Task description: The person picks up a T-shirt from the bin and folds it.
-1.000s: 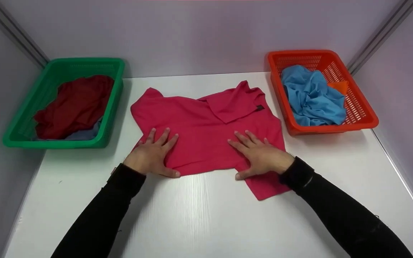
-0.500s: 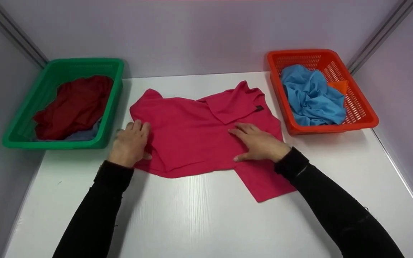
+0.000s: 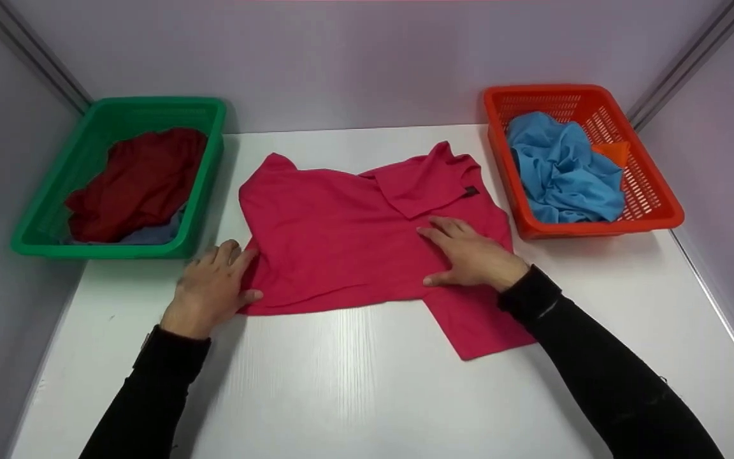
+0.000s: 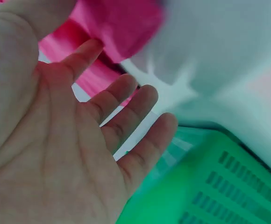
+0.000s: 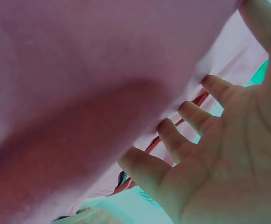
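A pinkish-red collared shirt point(image 3: 335, 236) lies folded and mostly flat on the white table point(image 3: 341, 382). Its collar point(image 3: 421, 182), with a small dark tag, points toward the far right, and one sleeve point(image 3: 478, 331) sticks out at the near right. My left hand point(image 3: 208, 290) is at the shirt's left edge, fingers extended; in the left wrist view the index fingertip meets the cloth point(image 4: 126, 28). My right hand point(image 3: 472, 255) rests its spread fingertips on the shirt's right half, just below the collar. From the right wrist, those fingertips touch the fabric point(image 5: 79, 70).
A green basket point(image 3: 102, 250) at the back left holds dark red cloth point(image 3: 141, 182) and some greyish-blue cloth. The red-orange basket point(image 3: 628, 226) at the back right contains blue cloth point(image 3: 564, 169) and a bit of orange. Pale panels stand behind and at both sides.
My left hand has slid off the shirt's middle to its left edge, and the near left corner now lies flatter and straighter. My right hand has shifted slightly, its fingers drawn closer together.
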The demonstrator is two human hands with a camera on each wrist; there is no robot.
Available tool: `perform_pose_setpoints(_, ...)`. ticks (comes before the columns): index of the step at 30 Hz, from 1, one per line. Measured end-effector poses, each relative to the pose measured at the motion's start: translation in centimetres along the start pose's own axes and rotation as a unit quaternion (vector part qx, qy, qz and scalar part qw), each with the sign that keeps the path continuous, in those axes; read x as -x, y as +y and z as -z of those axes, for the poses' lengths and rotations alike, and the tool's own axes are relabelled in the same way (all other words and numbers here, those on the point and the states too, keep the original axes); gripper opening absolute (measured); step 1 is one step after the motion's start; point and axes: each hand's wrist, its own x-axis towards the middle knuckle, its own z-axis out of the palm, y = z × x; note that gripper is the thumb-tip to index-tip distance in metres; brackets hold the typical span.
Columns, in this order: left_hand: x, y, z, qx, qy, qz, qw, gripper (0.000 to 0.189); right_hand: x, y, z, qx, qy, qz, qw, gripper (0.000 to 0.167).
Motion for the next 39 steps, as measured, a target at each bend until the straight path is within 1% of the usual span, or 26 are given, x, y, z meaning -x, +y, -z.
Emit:
perform_pose_setpoints(4,1.5,0.2,-0.6,-0.006,-0.005,0.022,0.9997,0.086,0.2,0.2,-0.1,0.001,-0.001,0.000,1.0000,0.098)
perform_pose_setpoints(8,2.7,0.6,-0.7,-0.015,-0.022,0.041,0.9988,0.090,0.3,0.4,-0.1,0.001,-0.002,-0.002,1.0000,0.099)
perform_pose_setpoints(11,3.0,0.9,-0.2,-0.026,-0.032,0.043,0.9982,0.090,0.4,0.3,-0.1,0.003,-0.004,-0.003,1.0000,0.099)
perform_pose_setpoints(14,2.4,1.1,0.6,-0.039,-0.029,0.036,0.9982,0.088,0.5,0.2,-0.1,0.005,-0.008,-0.002,0.9999,0.099)
perform_pose_setpoints(17,1.2,1.5,1.2,-0.041,-0.009,0.017,0.9990,0.087,0.5,0.1,-0.1,0.006,-0.009,-0.002,0.9999,0.099)
perform_pose_setpoints(18,0.7,1.7,1.3,-0.037,0.005,0.008,0.9993,0.087,0.5,0.0,-0.1,0.006,-0.009,-0.001,0.9999,0.099)
perform_pose_setpoints(22,-1.9,2.6,1.3,-0.019,0.048,-0.036,0.9980,0.095,0.5,-0.1,-0.1,0.006,-0.008,-0.002,0.9999,0.098)
perform_pose_setpoints(24,-3.3,3.2,1.3,-0.016,0.061,-0.056,0.9964,0.098,0.5,0.0,-0.1,0.006,-0.008,-0.002,0.9999,0.098)
perform_pose_setpoints(27,-5.3,4.4,1.4,-0.022,0.065,-0.086,0.9940,0.100,0.5,0.0,-0.1,0.006,-0.008,-0.005,0.9999,0.098)
perform_pose_setpoints(29,-6.6,5.1,1.3,-0.021,0.057,-0.106,0.9925,0.102,0.4,0.1,-0.2,0.006,-0.009,-0.004,0.9999,0.098)
perform_pose_setpoints(32,-8.3,5.8,1.0,-0.010,0.033,-0.134,0.9904,0.104,0.4,0.2,-0.2,0.010,-0.011,-0.005,0.9999,0.099)
perform_pose_setpoints(34,-9.3,6.1,0.6,0.007,0.013,-0.150,0.9886,0.105,0.3,0.3,-0.2,0.010,-0.011,-0.005,0.9999,0.099)
perform_pose_setpoints(37,-10.2,6.2,0.3,0.031,-0.016,-0.158,0.9868,0.107,0.4,0.2,-0.3,0.009,-0.012,-0.004,0.9999,0.099)
perform_pose_setpoints(39,-10.3,6.2,0.1,0.048,-0.038,-0.151,0.9866,0.109,0.5,0.1,-0.3,0.007,-0.010,-0.002,0.9999,0.099)
